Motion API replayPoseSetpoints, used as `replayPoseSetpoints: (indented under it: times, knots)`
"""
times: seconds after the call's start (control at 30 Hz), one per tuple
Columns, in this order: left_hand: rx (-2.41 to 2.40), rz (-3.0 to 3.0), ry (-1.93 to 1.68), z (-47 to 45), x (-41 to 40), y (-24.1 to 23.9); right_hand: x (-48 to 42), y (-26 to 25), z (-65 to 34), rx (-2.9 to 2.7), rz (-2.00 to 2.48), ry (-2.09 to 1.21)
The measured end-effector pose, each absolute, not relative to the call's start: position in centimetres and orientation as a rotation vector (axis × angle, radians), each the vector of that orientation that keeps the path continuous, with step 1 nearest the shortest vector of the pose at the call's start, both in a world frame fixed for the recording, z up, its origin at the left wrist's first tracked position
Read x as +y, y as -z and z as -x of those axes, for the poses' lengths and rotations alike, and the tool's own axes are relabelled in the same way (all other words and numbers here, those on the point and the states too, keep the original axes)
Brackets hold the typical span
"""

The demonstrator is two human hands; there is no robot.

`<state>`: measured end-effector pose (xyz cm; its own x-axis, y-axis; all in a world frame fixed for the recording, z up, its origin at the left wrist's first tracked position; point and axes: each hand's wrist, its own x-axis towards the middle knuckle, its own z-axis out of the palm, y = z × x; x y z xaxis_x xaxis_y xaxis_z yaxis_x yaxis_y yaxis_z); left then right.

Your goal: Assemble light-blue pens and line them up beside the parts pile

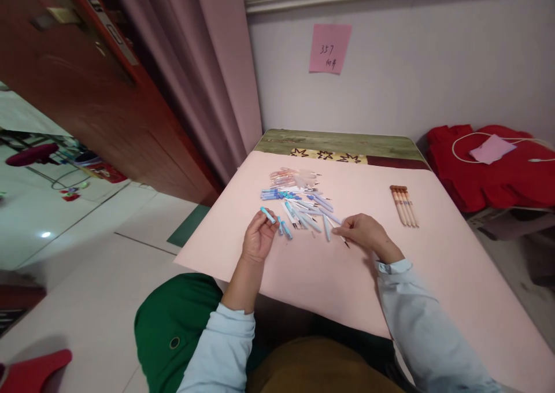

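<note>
L hand [259, 237]: pinches a lt-blue pen piece [267, 214] above the tbl [321, 289].
R hand [364, 231]: fingertips together at a white refill [344, 240]; can't tell if gripped.
Blue pieces [286, 230]: just beside L hand's fingers.
Pen parts [272, 195]: loose pile mid-tbl, blue, white & peach.
Brown-topped pens [404, 206]: side by side, R of pile, well apart.
Wall: pink note [330, 49], handwritten "357".

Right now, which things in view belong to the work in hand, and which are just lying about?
Belonging:
light-blue pen part, in the left hand
loose pen parts, by the right hand
brown-topped pens, probably, though set apart

Seemingly lying about:
pink wall note
red cloth
pale paper on it
</note>
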<state>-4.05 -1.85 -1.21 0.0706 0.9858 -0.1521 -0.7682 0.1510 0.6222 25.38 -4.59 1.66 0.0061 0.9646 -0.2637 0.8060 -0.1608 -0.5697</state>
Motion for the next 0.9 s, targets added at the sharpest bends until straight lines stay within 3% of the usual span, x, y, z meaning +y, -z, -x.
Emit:
replayPoseSetpoints:
  times: [0.3, 0.63, 0.9]
  knots:
    - [0.623, -0.413, -1.367, 4.3, -1.6, 1.5, -4.5, -0.4, -23.2, -1.583, 1.727, -0.641]
    - [0.620, -0.419, -1.359, 4.3, -1.7, 1.4, -3.2, -2.2, -14.3, -2.355, 1.736, -0.191]
    - [0.595, -0.391, -1.356, 4.4, -1.6, 1.4, -2.8, -2.6, -14.9, -2.248, 1.849, -0.179]
